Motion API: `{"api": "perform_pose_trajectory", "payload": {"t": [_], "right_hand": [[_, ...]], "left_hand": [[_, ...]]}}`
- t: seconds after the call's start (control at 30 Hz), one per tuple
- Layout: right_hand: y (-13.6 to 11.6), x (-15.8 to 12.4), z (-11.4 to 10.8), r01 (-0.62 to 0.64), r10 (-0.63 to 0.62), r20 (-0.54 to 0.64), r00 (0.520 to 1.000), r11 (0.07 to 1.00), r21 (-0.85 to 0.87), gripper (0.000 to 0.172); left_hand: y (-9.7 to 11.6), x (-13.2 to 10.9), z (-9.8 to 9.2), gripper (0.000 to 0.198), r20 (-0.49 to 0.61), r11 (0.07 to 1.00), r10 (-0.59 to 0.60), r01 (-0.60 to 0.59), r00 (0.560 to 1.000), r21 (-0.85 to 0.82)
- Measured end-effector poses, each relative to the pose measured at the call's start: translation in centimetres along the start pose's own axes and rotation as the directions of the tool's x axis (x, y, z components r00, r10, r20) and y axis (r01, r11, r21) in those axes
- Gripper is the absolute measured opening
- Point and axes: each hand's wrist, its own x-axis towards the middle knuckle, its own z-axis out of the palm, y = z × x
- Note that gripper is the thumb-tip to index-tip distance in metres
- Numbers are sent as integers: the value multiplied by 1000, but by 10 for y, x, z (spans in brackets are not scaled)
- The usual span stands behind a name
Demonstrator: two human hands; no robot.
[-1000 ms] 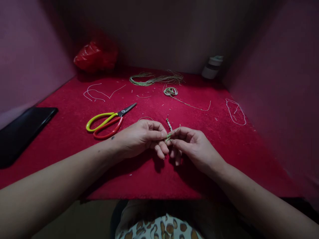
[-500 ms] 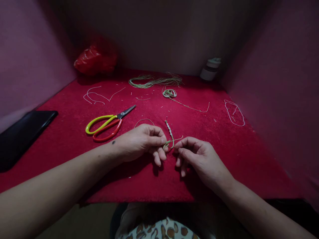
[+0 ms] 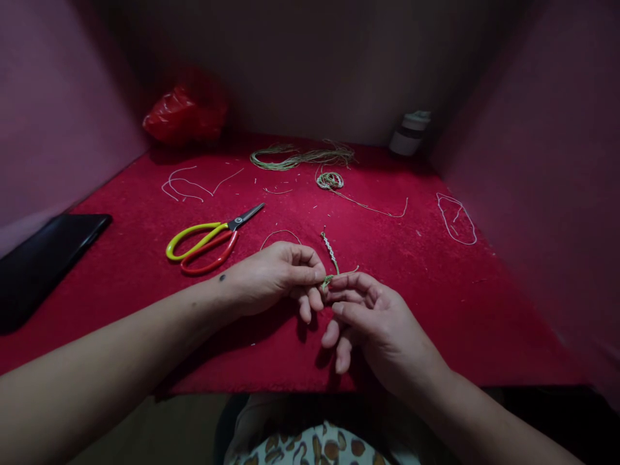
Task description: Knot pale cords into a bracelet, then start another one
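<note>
A braided cord (image 3: 329,247), pale at its far part and green nearer me, lies on the red cloth and runs up to my fingers. Its green knotted end is pinched between the thumb and forefinger of my left hand (image 3: 285,274). My right hand (image 3: 380,323) is close beside it, forefinger and middle finger reaching to the green knot and partly covering it. The right thumb stays apart from those fingertips, and the other fingers hang spread below. A thin loose end pokes out above the right forefinger. Behind my left hand a thin cord (image 3: 279,232) curves over the cloth.
Scissors (image 3: 227,231) with yellow and red handles lie left of my hands. Farther back are a bundle of green cords (image 3: 290,161), a coiled braided cord (image 3: 330,181), a red plastic bag (image 3: 181,116) and a bottle (image 3: 409,134). A black flat object (image 3: 53,258) rests at the left.
My right hand has moved left to the green knot and its lower fingers have spread. The cord's bend there is now covered. My left hand keeps its pinch.
</note>
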Motion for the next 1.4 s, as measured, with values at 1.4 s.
{"api": "perform_pose_trajectory", "payload": {"t": [1.4], "right_hand": [[3, -20, -10, 5, -77, -131, 988, 878, -479, 19]], "left_hand": [[1, -6, 8, 14, 52, 915, -70, 44, 996, 402]]}}
